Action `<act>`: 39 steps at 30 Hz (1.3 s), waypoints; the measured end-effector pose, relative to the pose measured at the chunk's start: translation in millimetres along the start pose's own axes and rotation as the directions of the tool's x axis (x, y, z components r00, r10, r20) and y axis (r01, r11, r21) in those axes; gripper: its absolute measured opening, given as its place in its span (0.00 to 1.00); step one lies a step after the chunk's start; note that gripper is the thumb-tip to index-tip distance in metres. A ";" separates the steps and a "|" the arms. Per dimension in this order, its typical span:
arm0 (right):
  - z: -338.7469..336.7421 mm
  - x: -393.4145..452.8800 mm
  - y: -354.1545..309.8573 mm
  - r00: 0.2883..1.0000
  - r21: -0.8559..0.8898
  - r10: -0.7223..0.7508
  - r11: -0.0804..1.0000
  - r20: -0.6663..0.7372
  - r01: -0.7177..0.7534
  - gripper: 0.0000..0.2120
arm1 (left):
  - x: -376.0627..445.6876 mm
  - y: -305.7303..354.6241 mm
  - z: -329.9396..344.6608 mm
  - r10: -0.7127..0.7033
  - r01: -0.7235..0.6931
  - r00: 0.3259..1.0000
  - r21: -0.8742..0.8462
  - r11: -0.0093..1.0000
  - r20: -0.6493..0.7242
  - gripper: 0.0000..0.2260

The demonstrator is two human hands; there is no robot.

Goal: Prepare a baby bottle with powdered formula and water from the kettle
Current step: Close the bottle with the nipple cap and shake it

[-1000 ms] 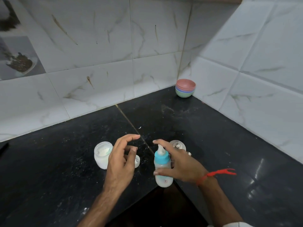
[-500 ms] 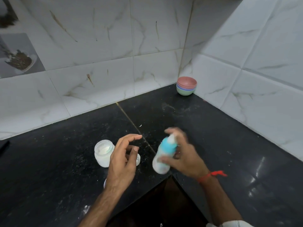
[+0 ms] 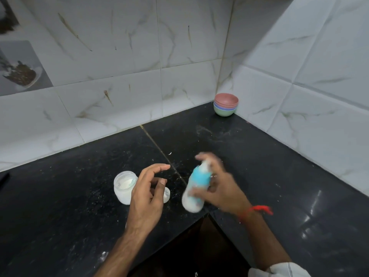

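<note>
The right hand (image 3: 221, 188), blurred, grips the baby bottle (image 3: 196, 188) above the black worktop (image 3: 60, 196), near its front edge. The bottle's long axis leans, its white base toward the person and lower left, its blue collar and teat up and away to the right. Just left, the left hand (image 3: 146, 198) hovers with fingers loosely spread, holding nothing. Behind it stands an open jar (image 3: 124, 186) of white powder beside a small white lid (image 3: 166, 194). Stacked bowls (image 3: 226, 104) sit in the far corner.
</note>
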State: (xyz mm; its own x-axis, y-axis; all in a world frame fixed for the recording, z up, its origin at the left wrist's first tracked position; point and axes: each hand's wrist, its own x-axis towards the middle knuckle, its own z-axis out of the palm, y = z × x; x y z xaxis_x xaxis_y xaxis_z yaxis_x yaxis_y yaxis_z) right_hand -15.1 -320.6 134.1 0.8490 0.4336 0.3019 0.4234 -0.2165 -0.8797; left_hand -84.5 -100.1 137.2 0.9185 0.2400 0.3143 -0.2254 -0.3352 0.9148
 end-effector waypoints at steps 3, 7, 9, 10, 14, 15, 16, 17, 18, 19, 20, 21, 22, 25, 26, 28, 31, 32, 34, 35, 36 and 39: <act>8.1 -3.8 1.8 0.951 -0.177 0.037 0.984 0.307 0.019 0.39 | 0.9 1.4 -0.2 0.015 -0.015 1.000 0.004 1.000 0.011 0.22; 4.2 -1.7 -12.0 0.916 0.594 0.117 0.791 -0.384 0.148 0.33 | 0.2 -1.0 -5.1 -0.002 0.002 1.000 0.006 1.000 -0.025 0.22; -9.5 6.2 -14.4 0.757 0.816 0.346 0.407 -0.554 0.411 0.27 | -1.9 -0.9 -6.1 -0.008 0.008 1.000 0.012 1.000 -0.021 0.22; -16.9 10.9 -14.2 0.706 0.827 0.435 0.220 -0.558 0.518 0.26 | -2.6 -0.4 -6.5 -0.006 0.007 1.000 0.012 1.000 -0.020 0.22; -16.3 14.5 -18.9 0.676 0.808 0.444 0.346 -0.589 0.477 0.23 | -2.5 0.0 -4.9 -0.004 0.005 1.000 0.008 1.000 -0.018 0.23; -12.4 12.5 -19.8 0.734 0.773 0.351 0.520 -0.582 0.364 0.25 | -1.8 -0.1 -4.2 -0.004 0.004 1.000 0.008 1.000 -0.018 0.23; -8.7 9.5 -20.1 0.830 0.662 0.203 0.710 -0.520 0.241 0.30 | -0.9 0.1 -3.5 -0.003 0.003 1.000 0.010 1.000 -0.017 0.23; -5.8 6.2 -19.4 0.936 0.471 0.052 0.873 -0.349 0.127 0.35 | 0.1 0.5 -2.7 0.002 -0.001 1.000 0.012 1.000 -0.012 0.23; -2.7 2.8 -17.1 0.994 0.218 -0.041 0.974 -0.105 0.064 0.39 | 0.7 1.0 -1.9 0.008 -0.008 1.000 0.014 1.000 -0.006 0.23; 0.7 0.1 -16.6 0.992 0.030 -0.077 0.997 0.104 0.075 0.41 | 1.2 1.6 -1.5 0.015 -0.015 1.000 0.016 1.000 0.002 0.23; 2.2 -1.3 -15.7 0.975 -0.019 -0.074 0.997 0.209 0.080 0.42 | 1.5 2.4 -1.6 0.021 -0.021 1.000 0.017 1.000 0.009 0.23; 3.2 -1.1 -20.3 0.982 0.062 -0.074 0.996 0.172 0.064 0.43 | 2.0 3.1 -2.1 0.024 -0.024 1.000 0.013 1.000 0.010 0.24; 3.1 0.1 -23.9 0.997 0.203 -0.072 0.977 0.025 0.066 0.42 | 2.6 3.6 -3.0 0.024 -0.024 1.000 0.006 1.000 0.004 0.24; -8.8 5.3 -29.1 0.811 0.680 0.218 0.680 -0.544 0.274 0.28 | 2.8 2.8 -5.9 0.011 -0.011 1.000 0.001 1.000 -0.023 0.24; -15.5 7.3 -28.1 0.717 0.774 0.358 0.492 -0.598 0.399 0.23 | 2.0 2.5 -6.5 0.010 -0.010 1.000 0.003 1.000 -0.027 0.24; -25.3 11.6 -23.9 0.621 0.783 0.549 0.103 -0.559 0.614 0.20 | 0.2 2.4 -6.6 0.010 -0.009 1.000 0.006 1.000 -0.026 0.23; -15.4 13.0 -24.7 0.587 0.771 0.584 0.109 -0.560 0.627 0.20 | -0.5 3.5 -3.5 0.008 -0.008 1.000 0.004 1.000 -0.012 0.23; -7.2 13.9 -25.2 0.596 0.792 0.548 0.232 -0.586 0.565 0.20 | -0.4 3.6 -2.2 0.009 -0.009 1.000 0.001 1.000 -0.011 0.23; 4.5 11.7 -25.0 0.703 0.761 0.374 0.531 -0.605 0.373 0.27 | 0.5 3.5 -0.2 0.006 -0.006 1.000 -0.007 1.000 -0.008 0.24; 6.5 9.6 -23.7 0.813 0.676 0.217 0.687 -0.540 0.266 0.33 | 1.0 3.5 0.7 0.006 -0.006 1.000 -0.007 1.000 -0.003 0.25; 7.5 7.5 -22.3 0.922 0.509 0.058 0.846 -0.382 0.158 0.38 | 1.4 3.5 1.5 0.010 -0.010 1.000 -0.005 1.000 0.005 0.25; 9.3 0.4 -21.0 0.977 -0.214 -0.108 0.966 0.186 0.148 0.40 | 1.1 3.3 2.6 0.017 -0.017 1.000 -0.007 1.000 0.017 0.25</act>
State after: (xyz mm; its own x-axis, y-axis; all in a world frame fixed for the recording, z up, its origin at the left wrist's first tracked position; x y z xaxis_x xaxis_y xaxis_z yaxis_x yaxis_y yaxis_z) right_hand -26.6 -307.7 149.3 0.7247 0.6093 0.3218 0.6018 -0.3322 -0.7263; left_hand -83.3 -103.4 140.0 0.9198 0.2193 0.3254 -0.2430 -0.3326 0.9112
